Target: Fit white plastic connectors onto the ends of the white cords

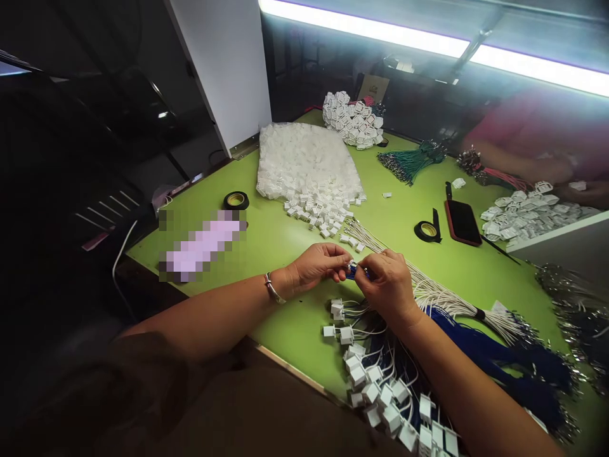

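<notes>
Over the green table (280, 238) my two hands meet. My left hand (316, 266), with a metal bracelet at the wrist, pinches a small white connector housing (353, 264). Fingers of my right hand (387, 285) are closed on blue wire (351, 275) right at that housing; fingertips partly hide the joint. Below my right hand lies a heap of white connectors (373, 393) with white and blue wires attached. A tied bundle of white wires (447, 292) runs under and past the right wrist, beside bundled blue wires (476, 346).
Loose white housings (323, 209) spill from a clear plastic bag (307, 152). Black tape rolls (236, 201), a phone (462, 222) and green wires (413, 162) lie around. More white connectors (354, 120) are piled behind. Across the table sits a person in pink (528, 133).
</notes>
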Tool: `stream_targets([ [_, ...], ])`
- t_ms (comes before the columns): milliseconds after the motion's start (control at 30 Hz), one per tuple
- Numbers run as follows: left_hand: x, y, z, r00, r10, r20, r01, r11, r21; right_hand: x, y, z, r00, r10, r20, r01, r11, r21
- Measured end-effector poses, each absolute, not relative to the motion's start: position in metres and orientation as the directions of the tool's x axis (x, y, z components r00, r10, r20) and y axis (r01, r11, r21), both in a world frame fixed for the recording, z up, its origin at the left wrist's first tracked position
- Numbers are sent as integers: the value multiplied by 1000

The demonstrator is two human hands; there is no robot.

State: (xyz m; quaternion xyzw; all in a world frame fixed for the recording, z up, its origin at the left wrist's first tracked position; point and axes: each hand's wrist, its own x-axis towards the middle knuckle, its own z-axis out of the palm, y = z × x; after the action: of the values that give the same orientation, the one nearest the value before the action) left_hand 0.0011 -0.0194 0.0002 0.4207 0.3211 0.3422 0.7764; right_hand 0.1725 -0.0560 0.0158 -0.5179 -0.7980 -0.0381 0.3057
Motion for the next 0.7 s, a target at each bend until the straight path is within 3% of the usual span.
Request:
stream_targets([
  [133, 2, -20, 1, 557, 814, -163, -182, 311, 933, 171, -57, 15, -326, 802, 501, 858, 473, -200],
  [333, 2, -18, -2, 527, 838, -143, -189, 280, 941, 175, -54, 19, -229, 905, 358, 798, 385, -463],
  [533, 2, -18, -3, 540, 827, -159, -167, 290, 942, 176, -54, 22, -276, 896, 349, 840, 401, -366],
  [700, 5, -19, -6, 557, 816, -155, -134, 272, 953, 168, -56, 14, -248, 905, 345, 858, 370, -356],
])
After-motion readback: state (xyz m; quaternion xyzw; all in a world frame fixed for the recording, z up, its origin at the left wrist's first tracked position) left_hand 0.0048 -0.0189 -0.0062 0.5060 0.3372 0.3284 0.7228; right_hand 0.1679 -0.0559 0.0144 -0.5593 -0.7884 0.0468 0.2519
